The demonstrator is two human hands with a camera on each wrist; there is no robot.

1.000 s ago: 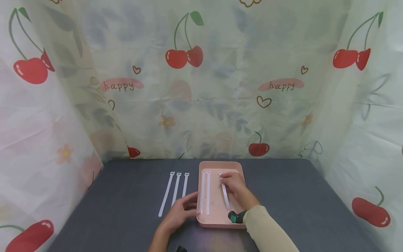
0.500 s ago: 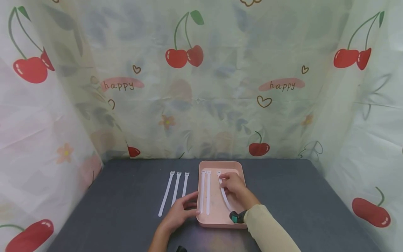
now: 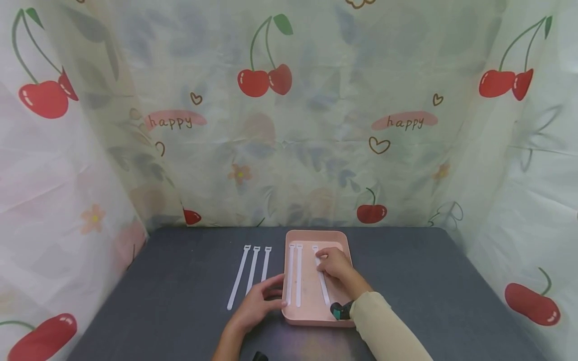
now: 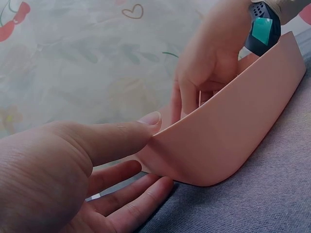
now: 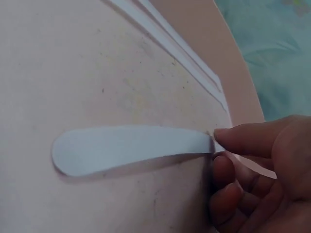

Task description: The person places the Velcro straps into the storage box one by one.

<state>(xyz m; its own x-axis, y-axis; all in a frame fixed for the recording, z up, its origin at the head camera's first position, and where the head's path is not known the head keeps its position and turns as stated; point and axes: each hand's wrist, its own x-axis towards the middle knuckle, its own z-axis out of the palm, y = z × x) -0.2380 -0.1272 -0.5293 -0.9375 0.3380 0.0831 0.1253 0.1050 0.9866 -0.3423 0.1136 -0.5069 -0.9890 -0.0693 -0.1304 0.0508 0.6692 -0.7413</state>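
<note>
My right hand (image 3: 335, 263) reaches into the pink tray (image 3: 317, 321). Between its thumb and fingertips it pinches a white cable strap (image 5: 131, 148) near the slotted head. The strap's rounded tail points towards the tray's near end and bows slightly over the floor. Two more white straps (image 3: 298, 278) lie side by side along the tray's left wall. My left hand (image 3: 256, 305) is at the tray's left side. Its thumb (image 4: 150, 121) touches the rim at the near corner, and its relaxed fingers (image 4: 146, 196) rest low by the outer wall.
Left of the tray, three white straps (image 3: 238, 278) lie spread on the dark table (image 3: 180, 291), the rightmost two partly behind my left hand. A cherry-print curtain (image 3: 307, 125) encloses the back and sides.
The pinched strap bent and shifted a little, then straightened; its tail now lies slightly further right and nearer. My left hand and the tray stay put.
</note>
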